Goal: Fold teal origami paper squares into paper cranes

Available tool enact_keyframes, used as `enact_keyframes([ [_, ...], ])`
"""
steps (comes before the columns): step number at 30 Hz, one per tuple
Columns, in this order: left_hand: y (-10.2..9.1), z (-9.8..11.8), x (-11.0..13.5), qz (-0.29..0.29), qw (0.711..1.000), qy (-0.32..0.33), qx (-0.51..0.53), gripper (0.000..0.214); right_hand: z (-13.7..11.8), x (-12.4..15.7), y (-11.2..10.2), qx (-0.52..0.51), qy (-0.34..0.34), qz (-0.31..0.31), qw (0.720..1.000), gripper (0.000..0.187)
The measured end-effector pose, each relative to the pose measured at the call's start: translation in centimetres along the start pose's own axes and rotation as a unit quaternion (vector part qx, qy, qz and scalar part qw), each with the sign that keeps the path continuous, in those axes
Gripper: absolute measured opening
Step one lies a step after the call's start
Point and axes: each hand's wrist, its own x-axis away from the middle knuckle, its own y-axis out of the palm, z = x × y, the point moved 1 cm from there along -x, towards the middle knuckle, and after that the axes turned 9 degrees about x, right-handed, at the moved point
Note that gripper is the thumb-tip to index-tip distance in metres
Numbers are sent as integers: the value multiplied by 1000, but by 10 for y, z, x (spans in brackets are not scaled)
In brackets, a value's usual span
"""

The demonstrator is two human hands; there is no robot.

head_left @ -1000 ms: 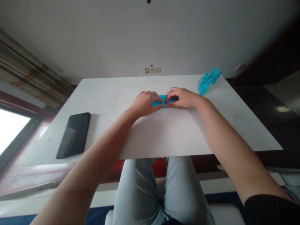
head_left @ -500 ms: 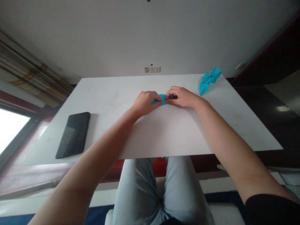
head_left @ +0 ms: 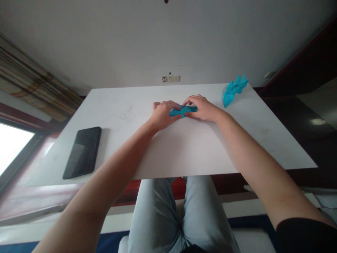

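Observation:
A small folded piece of blue paper (head_left: 183, 111) lies on the white table (head_left: 184, 147), between both hands. My left hand (head_left: 162, 115) pinches its left end with curled fingers. My right hand (head_left: 201, 108) presses fingertips on its right end, fingers bent over it. Most of the paper is hidden under the fingers.
A finished blue folded paper figure (head_left: 233, 90) rests at the table's far right corner. A black tablet (head_left: 83, 151) lies flat near the left edge. A wall socket (head_left: 171, 78) sits behind the table. My knees in light jeans (head_left: 181, 214) are under the near edge.
Both hands have shifted slightly away from me, and the blue paper now shows as a narrower, longer strip between the fingertips.

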Motion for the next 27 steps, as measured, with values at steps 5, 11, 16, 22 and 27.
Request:
enact_keyframes([
  [5,0,0,0,7,999,30,-17,23,-2,0,-1,-7,-7,26,1000,33],
  [11,1,-2,0,5,998,59,-19,22,7,1,3,-16,-41,1,999,30],
  [16,0,-1,2,6,998,59,-19,26,10,1,3,26,-72,-3,997,31],
  [22,2,-3,0,10,998,55,23,27,5,2,3,83,-39,6,996,29],
  [27,6,-6,-2,24,999,9,43,21,6,4,8,87,7,26,996,53],
])
